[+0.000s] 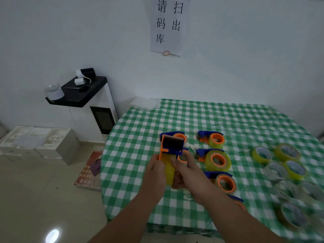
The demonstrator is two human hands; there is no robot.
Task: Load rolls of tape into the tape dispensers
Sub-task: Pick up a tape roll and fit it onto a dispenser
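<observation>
**Both hands on one dispenser above the table edge**

Fingers (158, 164) of the left hand (155, 174) curl round the yellow tape roll (169, 170) seated in the held dispenser (171, 146); those of the right hand (186, 170) are bent against its other side, the thumb lying across the top of the roll near the orange frame. The dispenser stands upright between the two hands, its dark pad facing the camera, above the near left part of the table.

From left to right. On the floor: white foam boxes (40, 142), then a red printed board (89, 170) leaning at the table's foot. Against the wall: a white appliance (103, 109) with a black top bearing small items. On the wall above: a paper sign (167, 25) with black characters.

The table carries a green-checked cloth (245, 123). Just behind the held dispenser lies a blue dispenser (173, 135), partly hidden. To its right, three loaded dispensers lie in a column: far (211, 138), middle (213, 157), near (221, 180). A further blue-and-orange piece (238, 201) shows beside the right forearm. At the far right, loose tape rolls (287, 165) lie flat in a cluster, blurred toward the near edge.
</observation>
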